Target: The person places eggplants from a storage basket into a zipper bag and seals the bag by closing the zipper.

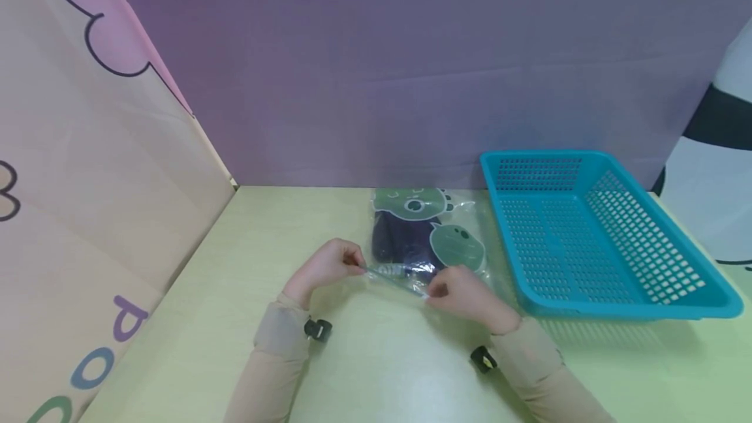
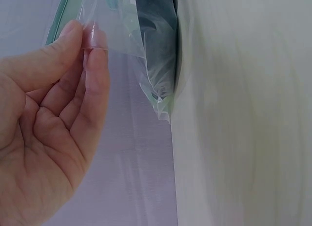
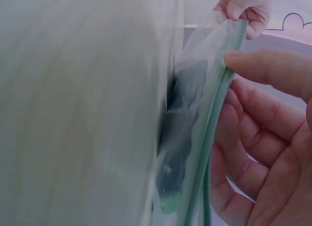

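A clear zip bag (image 1: 458, 247) with green cartoon prints lies on the table, its near edge raised. Inside it is a dark item (image 1: 402, 237) that looks like folded cloth. My left hand (image 1: 329, 266) pinches the left end of the bag's green zip strip (image 1: 395, 281) between thumb and fingers, also seen in the left wrist view. Farther right along that strip, my right hand (image 1: 467, 296) pinches it between thumb and index finger. A small white piece (image 3: 224, 63) shows at the right thumb tip; whether it is a slider is unclear.
A blue plastic basket (image 1: 546, 309) with perforated sides stands to the right of the bag. The pale table (image 1: 376, 364) ends at a purple backdrop (image 1: 352, 83), and a printed white sheet (image 1: 117, 181) hangs along the left.
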Available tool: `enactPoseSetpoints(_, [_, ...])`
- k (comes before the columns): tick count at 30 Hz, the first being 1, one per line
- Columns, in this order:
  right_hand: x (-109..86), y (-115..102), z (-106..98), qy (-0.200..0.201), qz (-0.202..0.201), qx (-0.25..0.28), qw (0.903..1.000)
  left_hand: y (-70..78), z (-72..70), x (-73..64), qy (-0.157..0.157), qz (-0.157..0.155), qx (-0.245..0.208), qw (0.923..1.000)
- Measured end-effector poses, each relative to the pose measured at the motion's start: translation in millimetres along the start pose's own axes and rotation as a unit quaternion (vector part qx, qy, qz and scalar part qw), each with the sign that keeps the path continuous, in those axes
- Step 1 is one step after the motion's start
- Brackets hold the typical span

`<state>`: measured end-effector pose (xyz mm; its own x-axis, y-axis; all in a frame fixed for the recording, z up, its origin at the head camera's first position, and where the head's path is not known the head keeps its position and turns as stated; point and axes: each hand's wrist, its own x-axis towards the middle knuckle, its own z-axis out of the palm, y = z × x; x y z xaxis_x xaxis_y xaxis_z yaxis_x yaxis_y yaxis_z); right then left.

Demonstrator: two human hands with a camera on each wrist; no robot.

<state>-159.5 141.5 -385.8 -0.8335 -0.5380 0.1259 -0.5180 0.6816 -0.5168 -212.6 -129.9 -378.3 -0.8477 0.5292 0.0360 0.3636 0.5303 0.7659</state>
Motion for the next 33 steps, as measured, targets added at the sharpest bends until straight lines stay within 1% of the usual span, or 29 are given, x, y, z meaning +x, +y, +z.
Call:
enactPoseSetpoints(6, [-1.3,1.6,-0.5,0.002,-0.006,-0.005,1.0,-1.6,-0.3,0.8,-0.002,0.001,0.001,1.0])
enactPoseSetpoints(9, [-1.9,3.0,-0.3,0.001,0.002,-0.006,1.0,-2.9,-0.7,1.2,-0.003,0.003,0.003,1.0])
enactPoseSetpoints(14, [-2.7,5.2,-1.2,0.001,0.006,-0.011,0.9999,-3.6,-1.3,1.3,-0.008,-0.003,0.0,1.0])
enactPoseSetpoints(21, [-3.4,4.8,-3.6,0.005,-0.004,-0.011,0.9999,-4.1,-1.6,1.1,-0.009,-0.006,-0.003,0.9999])
enactPoseSetpoints(27, [-4.2,6.3,-4.1,0.002,-0.002,-0.011,0.9999,-5.4,-2.0,1.1,-0.011,-0.011,-0.006,0.9999])
enactPoseSetpoints(33, [-5.0,8.4,-3.7,0.005,-0.009,-0.016,0.9998,-5.3,-2.9,0.1,-0.013,-0.006,-0.003,0.9999])
